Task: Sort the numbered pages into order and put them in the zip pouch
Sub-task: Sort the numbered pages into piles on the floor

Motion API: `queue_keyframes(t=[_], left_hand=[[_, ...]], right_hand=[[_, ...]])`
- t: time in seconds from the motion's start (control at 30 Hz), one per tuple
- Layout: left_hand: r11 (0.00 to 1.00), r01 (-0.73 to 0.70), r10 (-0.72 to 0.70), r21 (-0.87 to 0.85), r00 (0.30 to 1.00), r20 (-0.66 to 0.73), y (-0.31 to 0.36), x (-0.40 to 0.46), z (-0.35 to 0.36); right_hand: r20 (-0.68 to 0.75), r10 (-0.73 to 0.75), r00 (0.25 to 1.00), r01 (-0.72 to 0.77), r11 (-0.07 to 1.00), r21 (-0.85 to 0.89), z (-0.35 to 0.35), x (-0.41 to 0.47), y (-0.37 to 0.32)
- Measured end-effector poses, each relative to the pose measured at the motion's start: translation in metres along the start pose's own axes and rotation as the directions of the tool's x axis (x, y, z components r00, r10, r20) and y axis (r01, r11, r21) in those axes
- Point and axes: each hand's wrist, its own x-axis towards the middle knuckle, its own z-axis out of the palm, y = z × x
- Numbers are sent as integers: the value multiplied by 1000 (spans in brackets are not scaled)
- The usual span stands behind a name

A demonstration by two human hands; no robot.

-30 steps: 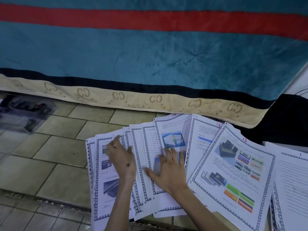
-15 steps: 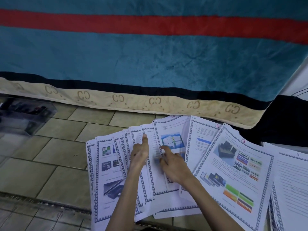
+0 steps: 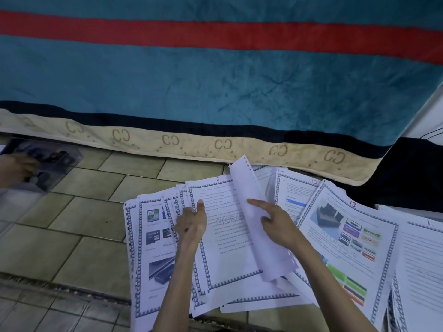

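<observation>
Head view looks down on two bare hands working over a fan of printed white pages with blue patterned borders spread on the tiled floor. Left hand is loosely curled, thumb up, its fingers pressing on the left edge of the white text page marked 6 in red. Right hand has its forefinger stretched out along one lifted white sheet with punched holes on its edge; that sheet stands curled up off the fan, blank side showing, and whether the other fingers pinch it from behind cannot be told.

Three red handwritten numbers can be read on this fan: 6, 12 and 13. White page marked 12 lies just right of the lifted sheet, and the white page marked 13 with colour pictures overlaps it further right. One more page, a white lined page marked 1, lies at the right edge. Exact number of sheets in the fan cannot be counted, since they overlap.

Far left, a clear plastic pouch with dark contents lies on the tiles, blurred, with a third hand on it. Behind everything runs one teal blanket with a red stripe and a beige border.
</observation>
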Motion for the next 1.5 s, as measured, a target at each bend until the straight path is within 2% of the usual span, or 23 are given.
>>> queue_keyframes(t=[0.13, 0.23, 0.3, 0.37, 0.43, 0.5, 0.53, 0.57, 0.6, 0.63, 0.7, 0.77, 0.9, 0.97, 1.03, 1.1, 1.17, 1.2, 1.27, 1.33, 1.37, 1.4, 1.5], left_hand=[[993, 36, -32, -109, 999, 33, 2, -4, -6], [993, 64, -59, -95, 997, 55, 7, -7, -11], [993, 22, -12, -112, 996, 87, 11, -10, -9], [936, -31, 109, -351, 973, 204, 16, -19, -2], [802, 80, 181, -592, 911, 369, 25, -32, 6], [747, 122, 194, -653, 900, 390, 28, -37, 12], [777, 64, 190, -627, 925, 330, 26, -37, 13], [849, -34, 173, -528, 961, 217, 20, -32, 12], [925, -130, 167, -358, 983, 74, 12, -26, 10], [968, -161, 157, -191, 987, -36, 3, -20, 7], [995, -97, 94, -25, 991, -92, -10, -11, 1], [998, -39, 35, -55, 997, -64, -13, -8, -1], [986, -28, 22, -163, 999, -44, -12, -8, -7], [977, -42, 33, -210, 998, -47, -7, -10, -11], [945, -100, 99, -312, 995, -19, 1, -17, -12], [865, -81, 179, -496, 972, 154, 11, -28, -8], [750, 61, 237, -658, 905, 354, 18, -39, -1], [726, 86, 244, -683, 896, 372, 17, -40, 3], [772, 4, 202, -636, 947, 251, 11, -36, 5], [924, -139, 143, -355, 990, -17, -2, -27, 2], [961, -148, 126, -236, 987, -104, -9, -24, -1], [975, -129, 105, -181, 985, -138, -14, -22, -5], [984, -31, 14, -175, 995, -97, -20, -18, -12]], right_hand=[[61, 63, 996, -61, 998, -24, 10, 4, -2], [99, 105, 990, -105, 994, -9, 17, 6, -4], [141, 144, 980, -151, 987, 44, 17, 5, -7], [196, 180, 964, -201, 975, 92, 16, 4, -11], [218, 172, 961, -202, 971, 125, 16, 3, -14], [174, 135, 975, -153, 984, 96, 15, 3, -14], [149, 116, 982, -128, 989, 73, 14, 3, -12], [134, 99, 986, -107, 993, 56, 12, 2, -11], [124, 87, 988, -93, 995, 44, 10, 1, -9], [113, 84, 990, -88, 996, 30, 9, -1, -7], [61, 71, 996, -71, 997, -1, 10, -1, -5], [28, 41, 999, -41, 999, -21, 13, 0, -6], [123, -5, 992, 11, 998, -54, 20, 5, -1], [136, 26, 990, -19, 998, -53, 22, 7, 0], [147, 80, 986, -85, 996, 26, 22, 6, -5], [162, 117, 980, -138, 982, 131, 21, 4, -12], [157, 92, 983, -119, 978, 169, 21, 4, -15], [147, 73, 986, -96, 983, 156, 20, 4, -17], [113, 85, 990, -97, 990, 106, 16, 4, -18], [84, 83, 993, -89, 993, 79, 13, 4, -17], [68, 60, 996, -64, 996, 57, 11, 3, -17], [51, 36, 998, -37, 999, 23, 11, 3, -17], [-21, -14, 1000, 13, 998, -61, 14, 2, -16]])
